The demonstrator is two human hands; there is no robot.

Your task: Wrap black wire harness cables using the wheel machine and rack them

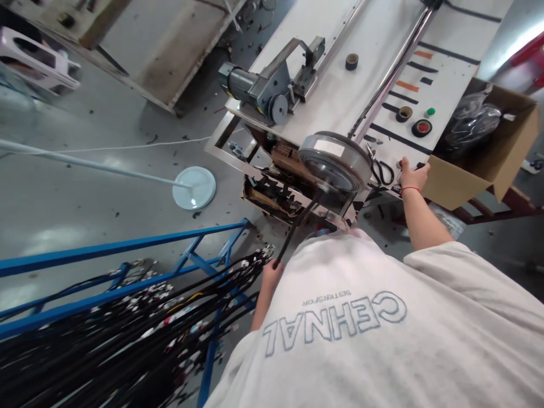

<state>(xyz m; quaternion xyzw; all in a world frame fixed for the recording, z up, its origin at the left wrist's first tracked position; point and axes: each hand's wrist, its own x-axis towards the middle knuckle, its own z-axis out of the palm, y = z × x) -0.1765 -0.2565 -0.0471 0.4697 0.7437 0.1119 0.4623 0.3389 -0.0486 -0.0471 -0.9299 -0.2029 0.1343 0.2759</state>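
My left hand (271, 276) is low beside my body, its fingers closed round a black cable (293, 232). That cable runs up to a round metal wheel-like head (335, 161) at the table's near end. My right hand (414, 177), with a red string at the wrist, rests at the table's near right corner, fingers apart. A small red spot and a dark piece show at its fingertips; I cannot make out exactly what they are. Black-handled scissors (382, 170) lie just left of it.
A motor unit (263, 93) is mounted on the white table (327, 107). Tape rolls (421, 127) and black strips lie on it. An open cardboard box (459, 181) stands right. At left are a blue rack (178, 241) with many black cables and a white round-based stand (194, 188).
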